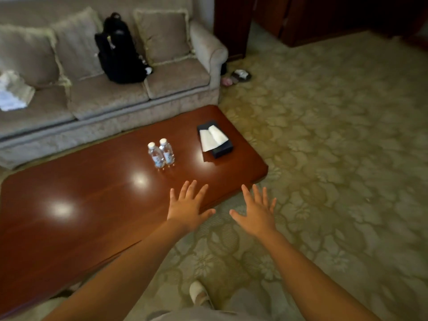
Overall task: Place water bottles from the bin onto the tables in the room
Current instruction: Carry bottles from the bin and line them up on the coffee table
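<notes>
Two small clear water bottles with white caps stand upright side by side, one on the left and one on the right, on the glossy brown coffee table. My left hand is stretched out above the table's near edge with its fingers spread and holds nothing. My right hand is stretched out over the carpet just beyond that edge, fingers also spread and empty. Both hands are short of the bottles. No bin shows in the frame.
A dark tissue box lies on the table to the right of the bottles. Behind the table stands a beige sofa with cushions and a black backpack. Slippers lie by the sofa arm on patterned carpet. Dark wooden furniture stands at the back.
</notes>
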Tool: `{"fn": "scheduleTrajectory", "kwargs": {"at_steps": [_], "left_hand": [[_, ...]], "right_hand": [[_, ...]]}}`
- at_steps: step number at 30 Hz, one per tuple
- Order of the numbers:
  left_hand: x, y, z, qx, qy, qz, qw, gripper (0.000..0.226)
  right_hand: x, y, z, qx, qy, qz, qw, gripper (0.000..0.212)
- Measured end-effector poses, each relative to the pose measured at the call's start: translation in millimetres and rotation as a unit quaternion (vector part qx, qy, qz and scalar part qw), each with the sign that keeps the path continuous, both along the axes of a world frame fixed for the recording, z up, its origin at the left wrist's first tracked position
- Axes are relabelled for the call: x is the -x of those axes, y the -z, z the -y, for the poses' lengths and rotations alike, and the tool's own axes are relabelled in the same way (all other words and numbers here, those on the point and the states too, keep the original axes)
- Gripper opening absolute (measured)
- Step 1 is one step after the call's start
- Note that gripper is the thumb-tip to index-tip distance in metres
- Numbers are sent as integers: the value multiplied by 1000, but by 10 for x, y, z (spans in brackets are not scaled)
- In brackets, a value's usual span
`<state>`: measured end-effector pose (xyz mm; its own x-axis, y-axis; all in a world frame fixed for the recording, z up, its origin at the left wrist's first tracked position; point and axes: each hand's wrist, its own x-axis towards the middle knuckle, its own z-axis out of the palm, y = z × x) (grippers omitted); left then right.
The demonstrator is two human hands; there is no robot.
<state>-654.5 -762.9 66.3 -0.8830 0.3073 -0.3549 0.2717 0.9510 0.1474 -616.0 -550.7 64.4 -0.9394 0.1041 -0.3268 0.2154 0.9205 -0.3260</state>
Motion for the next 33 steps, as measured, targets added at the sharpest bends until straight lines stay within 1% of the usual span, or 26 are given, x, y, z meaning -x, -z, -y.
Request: {"fn": "scheduleTrajectory", "kwargs": {"at_steps": [7,13,18,22,25,26,29,33], "left_hand": [[-418,-329,-1086,-12,120,-32,992,81],[-1201,-519,-2098,-21,213,-39,976,81],[-1931,-583,-2827,-39,297,-51,953,80],[-2518,-599,-3380,-43,377,-51,924,82],[-2960,-634,-3775,-42,434,-52,898,95],[-3098,-649,-3893,-40,452,-52,890,94],[-3477,-670,-4242,-46,501,-51,863,81],[-3922,-699,-4662,-43,563,-58,823,80]], "right_hand": [[-974,-276,-953,-9,144,-45,989,90],[-2120,-468,-1727,-31,252,-70,965,91],[-3125,-543,-2227,-47,331,-75,939,90],[-3937,-587,-2543,-59,396,-76,913,89],[-4518,-602,-2725,-59,441,-76,892,90],[-4692,-605,-2776,-58,456,-75,885,90],[-5167,-616,-2892,-61,505,-83,857,88],[-5692,-616,-2993,-60,565,-75,819,86]]}}
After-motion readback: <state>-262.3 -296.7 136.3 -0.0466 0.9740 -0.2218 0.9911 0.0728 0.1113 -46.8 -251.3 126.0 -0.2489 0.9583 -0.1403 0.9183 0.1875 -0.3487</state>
